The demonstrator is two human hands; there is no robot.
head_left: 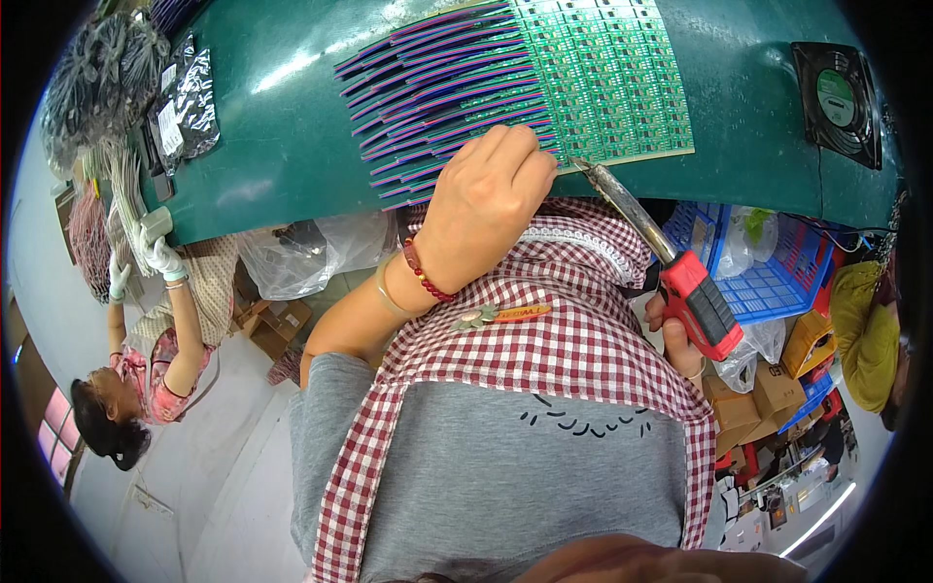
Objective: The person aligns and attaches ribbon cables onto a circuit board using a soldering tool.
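A panel of green circuit boards point(612, 83) lies at the table's near edge. Rows of thin dark wires with blue and pink edges point(437, 92) run out from its left side. Over the wires' near right ends is my left hand point(496, 180), closed, with its fingertips pressed together by the panel's near left corner; whatever they pinch is hidden. My right hand point(671, 335) is wrapped round the red and black handle of a soldering iron point(695, 301), which partly covers the fingers. The iron slants up and left, its tip beside the panel's near edge, close to my left fingertips.
A black fan point(838, 105) stands at the table's right. Dark plastic packages point(185, 107) and wire bundles point(121, 185) lie at the left, where a co-worker in white gloves point(160, 257) handles wires. Blue crates point(777, 272) and cardboard boxes point(763, 398) sit at the right below the table.
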